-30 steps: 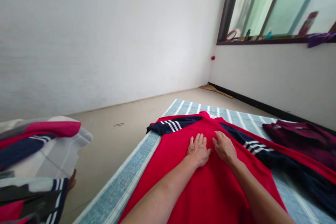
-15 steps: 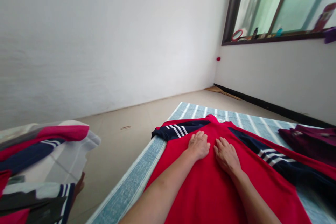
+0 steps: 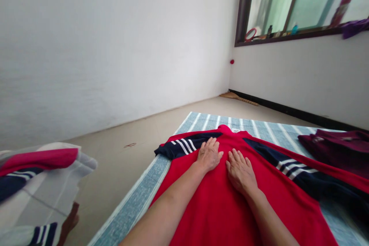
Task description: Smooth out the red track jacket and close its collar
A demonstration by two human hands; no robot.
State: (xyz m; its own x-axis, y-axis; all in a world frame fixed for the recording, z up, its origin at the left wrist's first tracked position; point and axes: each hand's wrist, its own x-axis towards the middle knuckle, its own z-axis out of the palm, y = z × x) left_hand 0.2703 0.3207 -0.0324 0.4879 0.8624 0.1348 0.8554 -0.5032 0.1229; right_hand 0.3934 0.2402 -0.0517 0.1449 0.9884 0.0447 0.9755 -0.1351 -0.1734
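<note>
A red shirt [image 3: 225, 207] with navy sleeves and white stripes lies spread flat on a blue striped mat [image 3: 135, 203]. Both my palms press down on its upper part, just below the collar. My left hand [image 3: 208, 155] lies flat with fingers together, close to the folded navy sleeve [image 3: 184, 145]. My right hand [image 3: 240, 170] lies flat beside it with fingers slightly spread. Neither hand grips the cloth.
A maroon garment [image 3: 337, 148] lies on the mat at the right. A pile of red, navy and white clothes [image 3: 37, 177] sits on the floor at the left. White walls close the corner; a window sill [image 3: 288, 36] carries small items.
Both hands slid a little along the shirt's chest, the left one toward the navy sleeve. The view shifted slightly.
</note>
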